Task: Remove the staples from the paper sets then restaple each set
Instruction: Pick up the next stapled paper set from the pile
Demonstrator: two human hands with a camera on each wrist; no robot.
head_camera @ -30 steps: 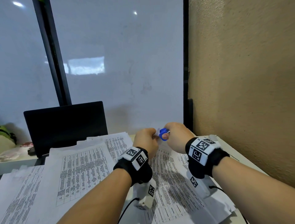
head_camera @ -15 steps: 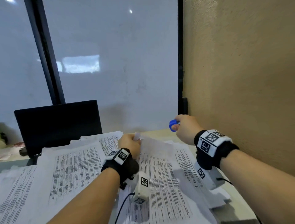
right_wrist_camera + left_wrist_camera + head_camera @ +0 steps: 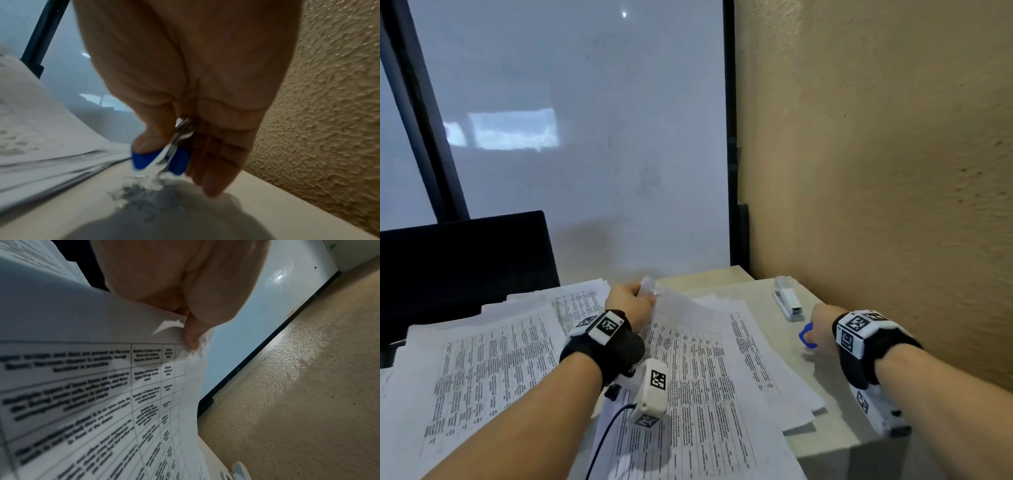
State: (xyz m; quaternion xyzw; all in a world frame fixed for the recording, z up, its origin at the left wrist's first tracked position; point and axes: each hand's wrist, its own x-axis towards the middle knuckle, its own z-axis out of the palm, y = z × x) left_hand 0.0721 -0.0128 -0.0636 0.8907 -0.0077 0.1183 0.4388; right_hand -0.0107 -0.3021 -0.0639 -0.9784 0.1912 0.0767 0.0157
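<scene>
Paper set (image 3: 698,349), printed tables, illegible

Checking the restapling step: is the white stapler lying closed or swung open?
Closed, as far as the head view shows: the stapler lies flat on the desk, top arm down on its base.

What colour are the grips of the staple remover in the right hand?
Blue, with shiny metal jaws between them. The staple remover shows best in the right wrist view.

Pale beige table (image 3: 726,275), spread sheets of printed paper (image 3: 493,359) left of the fingers, white stapler (image 3: 787,301) just beyond the right fingertips, loose pulled staples (image 3: 139,193) (blurred) heaped under them
</scene>
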